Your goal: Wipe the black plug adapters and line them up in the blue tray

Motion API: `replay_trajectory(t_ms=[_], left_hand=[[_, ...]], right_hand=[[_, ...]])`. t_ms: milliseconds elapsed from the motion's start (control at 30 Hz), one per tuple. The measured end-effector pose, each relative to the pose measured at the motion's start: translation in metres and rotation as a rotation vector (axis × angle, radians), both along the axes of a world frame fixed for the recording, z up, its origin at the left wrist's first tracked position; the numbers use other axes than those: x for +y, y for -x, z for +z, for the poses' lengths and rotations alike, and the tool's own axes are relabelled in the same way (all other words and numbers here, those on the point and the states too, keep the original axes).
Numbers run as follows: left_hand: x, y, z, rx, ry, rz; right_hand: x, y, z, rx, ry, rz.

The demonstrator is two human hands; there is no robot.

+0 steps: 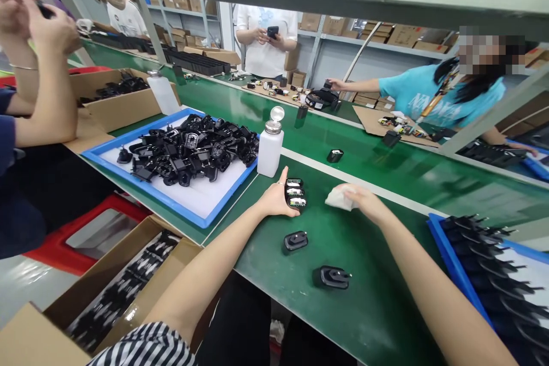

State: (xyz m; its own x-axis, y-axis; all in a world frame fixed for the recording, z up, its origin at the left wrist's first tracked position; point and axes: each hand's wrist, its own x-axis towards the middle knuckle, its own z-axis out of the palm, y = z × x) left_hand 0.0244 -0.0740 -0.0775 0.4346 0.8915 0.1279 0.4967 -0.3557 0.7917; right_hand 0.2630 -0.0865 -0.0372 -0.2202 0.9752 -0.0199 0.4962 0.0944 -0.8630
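Observation:
My left hand [277,199] is spread along the left side of three black plug adapter housings [295,191] standing in a row. Their open tops show white and green parts inside; a finger points up past the far one and the thumb lies by the near one. Pinched in my right hand [364,201] is a crumpled white cloth [341,198], just above the bench to the right of the row. Closer to me, a black plug adapter [295,241] and a second plug adapter [333,277] lie with pins up. A white pump bottle [270,150], lid flipped up, stands behind my left hand.
A blue-rimmed tray [205,218] at left holds a heap of black plug parts. Another blue tray [457,271] at right carries rows of adapters. One housing [335,155] sits on the green belt [364,137]. Co-workers' arms are at left and across the belt; a cardboard box [160,263] stands below.

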Motion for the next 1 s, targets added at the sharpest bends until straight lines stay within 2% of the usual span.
replay_trajectory(t_ms=[67, 133, 300, 367, 467, 633, 700, 767, 867, 933, 1000], left_hand=[[-0.001, 0.0, 0.002, 0.03, -0.021, 0.014], [-0.001, 0.0, 0.002, 0.058, -0.041, 0.035], [-0.001, -0.001, 0.001, 0.055, -0.033, 0.028], [0.0, 0.0, -0.001, 0.058, -0.046, 0.026], [0.001, 0.0, -0.003, 0.071, -0.052, 0.033], [0.002, -0.001, -0.005, 0.067, -0.035, 0.036], [0.001, -0.001, -0.006, 0.061, -0.043, 0.035], [0.001, -0.001, -0.006, 0.059, -0.046, 0.036], [0.001, -0.001, -0.005, 0.06, -0.04, 0.036], [0.0, -0.001, -0.004, 0.065, -0.027, 0.036], [0.001, -0.001, -0.004, 0.072, -0.012, 0.037]], right_hand=[[0.025, -0.014, 0.006, 0.087, -0.057, -0.217], [0.053, -0.022, 0.012, 0.102, -0.14, -0.339], [0.12, -0.019, 0.015, -0.033, -0.257, -0.548], [0.135, -0.017, 0.009, -0.135, -0.271, -0.602], [0.143, -0.02, -0.004, -0.282, -0.276, -0.647], [0.136, -0.015, -0.011, -0.389, -0.342, -0.777], [0.124, -0.001, -0.009, -0.388, -0.393, -0.758], [0.102, 0.018, -0.01, -0.374, -0.441, -0.685], [0.059, 0.043, -0.019, -0.338, -0.491, -0.471], [0.035, 0.052, -0.027, -0.318, -0.462, -0.309], [0.023, 0.053, -0.029, -0.298, -0.404, -0.223]])
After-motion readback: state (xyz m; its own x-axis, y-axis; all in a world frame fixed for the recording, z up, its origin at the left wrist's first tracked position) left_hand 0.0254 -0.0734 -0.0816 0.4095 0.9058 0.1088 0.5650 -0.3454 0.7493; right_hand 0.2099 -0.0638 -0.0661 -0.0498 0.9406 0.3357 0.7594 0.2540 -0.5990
